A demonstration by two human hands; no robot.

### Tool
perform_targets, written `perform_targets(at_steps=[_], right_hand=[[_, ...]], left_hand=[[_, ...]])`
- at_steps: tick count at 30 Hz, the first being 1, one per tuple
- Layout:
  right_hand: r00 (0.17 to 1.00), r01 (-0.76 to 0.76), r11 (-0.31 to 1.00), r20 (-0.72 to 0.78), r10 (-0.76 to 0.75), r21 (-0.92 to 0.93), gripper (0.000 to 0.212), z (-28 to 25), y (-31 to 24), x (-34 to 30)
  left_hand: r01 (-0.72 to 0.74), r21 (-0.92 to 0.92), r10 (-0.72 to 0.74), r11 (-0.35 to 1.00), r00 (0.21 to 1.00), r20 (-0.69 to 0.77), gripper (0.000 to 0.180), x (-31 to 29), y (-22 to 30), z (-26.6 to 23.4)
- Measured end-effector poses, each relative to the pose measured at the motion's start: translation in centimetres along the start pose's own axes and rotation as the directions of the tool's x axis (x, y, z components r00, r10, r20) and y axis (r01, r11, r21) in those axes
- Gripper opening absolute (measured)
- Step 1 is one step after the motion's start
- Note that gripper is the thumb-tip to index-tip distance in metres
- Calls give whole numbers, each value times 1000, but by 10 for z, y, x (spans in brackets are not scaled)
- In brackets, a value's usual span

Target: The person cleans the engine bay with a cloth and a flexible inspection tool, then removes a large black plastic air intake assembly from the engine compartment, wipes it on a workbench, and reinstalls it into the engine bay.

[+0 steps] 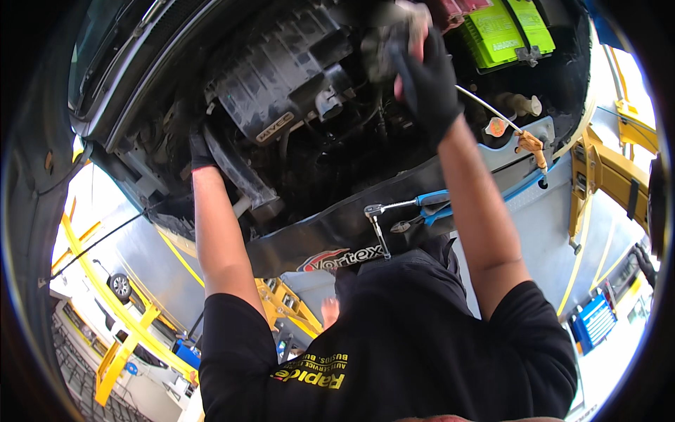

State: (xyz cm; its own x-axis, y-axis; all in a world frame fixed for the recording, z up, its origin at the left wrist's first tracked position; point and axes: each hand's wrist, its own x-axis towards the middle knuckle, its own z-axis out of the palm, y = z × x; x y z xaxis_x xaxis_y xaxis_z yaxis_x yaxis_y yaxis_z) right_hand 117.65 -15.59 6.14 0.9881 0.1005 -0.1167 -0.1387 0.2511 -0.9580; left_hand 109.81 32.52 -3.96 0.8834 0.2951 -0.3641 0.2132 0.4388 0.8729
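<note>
My left hand (200,150), in a black glove, reaches down between the dark ribbed engine cover (271,77) and the car's side. Its fingers are lost in the shadow there. My right hand (430,88), gloved in black too, is raised over the engine bay near the bright green battery (503,35). The fingers curl round something pinkish and pale, too smeared by motion to name. Close to my body, a ratchet with a long extension (377,228) rests by the front edge of the bay. Blue-handled pliers (415,222) lie beside it.
A thin metal rod (489,109) with a tan wrapped end slants across the right of the bay. An orange-topped cap (496,126) sits under it. Yellow lift arms (610,172) stand at both sides. A blue tool chest (594,322) is at the far right.
</note>
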Motion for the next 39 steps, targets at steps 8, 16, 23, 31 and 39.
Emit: perform_targets(at_steps=[8,16,23,31,39], right_hand=[[866,-304,926,339,367,-225,44,59,29,171],[944,-183,924,203,260,-335,39,30,64,179],[923,359,682,352,-156,-638,34,-52,36,180],[930,-157,966,299,215,-206,31,-77,33,173],[933,-1,902,323,156,-432,38,-87,41,196]], left_hand=[[83,74,-72,994,988,-135,69,-14,11,13],[91,-125,-105,988,989,-105,70,-18,1,37],[169,-293,-158,941,986,59,45,-12,-17,59],[305,-345,-272,888,952,141,42,-26,-22,96],[-167,900,229,402,970,78,50,-38,-70,52]])
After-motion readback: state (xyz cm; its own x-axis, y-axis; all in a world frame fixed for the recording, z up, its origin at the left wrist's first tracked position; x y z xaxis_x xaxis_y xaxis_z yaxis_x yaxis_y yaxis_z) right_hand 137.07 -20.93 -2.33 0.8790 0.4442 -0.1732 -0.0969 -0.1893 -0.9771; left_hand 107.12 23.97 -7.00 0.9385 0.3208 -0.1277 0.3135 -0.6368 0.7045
